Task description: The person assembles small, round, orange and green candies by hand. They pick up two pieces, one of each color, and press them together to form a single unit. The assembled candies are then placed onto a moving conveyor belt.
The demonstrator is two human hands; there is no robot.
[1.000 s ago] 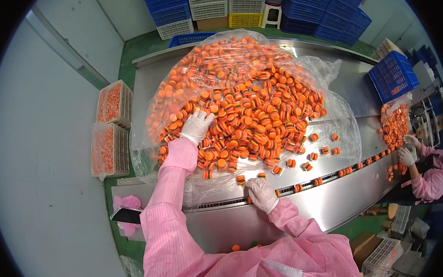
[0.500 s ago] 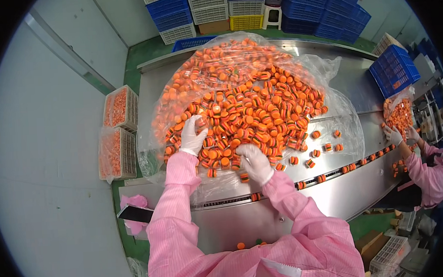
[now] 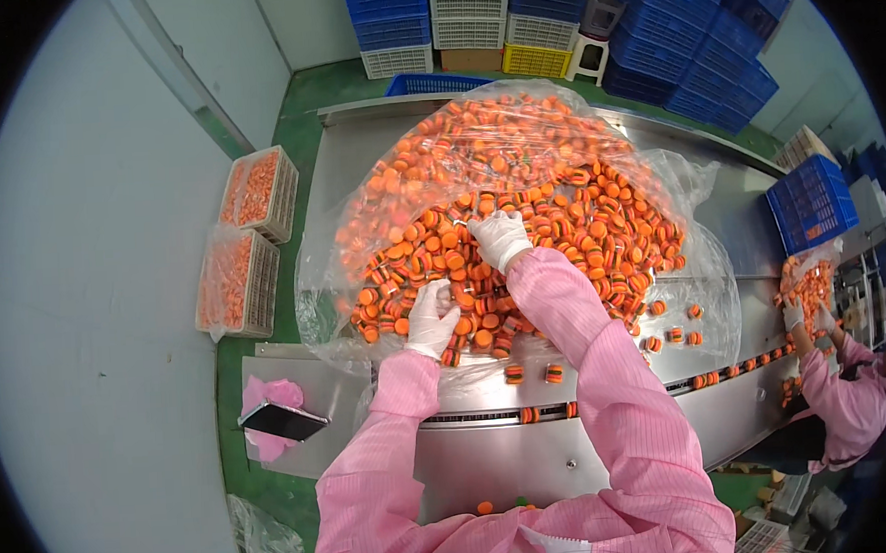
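A large heap of small burger-shaped candies [image 3: 486, 329], orange with red, green and dark layers, lies on a clear plastic sheet [image 3: 708, 263] over the metal table. My left hand [image 3: 432, 320], white-gloved, is at the heap's near edge, its thumb and fingers curled round a candy. Farther in and to the right, my right hand [image 3: 501, 237] reaches over the heap with fingers bent down among the candies; the fingertips are partly hidden, so what they grip cannot be made out. Between my arms, a few candies sit beside and on a narrow conveyor track [image 3: 470, 416].
Candy-filled crates [image 3: 263, 276] stand at left, near a phone [image 3: 282, 421] on pink cloth. Stacked blue crates [image 3: 692, 53] line the back. At right a co-worker [image 3: 838, 396] handles candies by a tilted blue crate [image 3: 810, 202]. Loose candies lie right of the heap.
My right hand has moved from the heap's near edge up and farther into it. My left hand has come down and right, nearer the edge. The whole view has shifted slightly.
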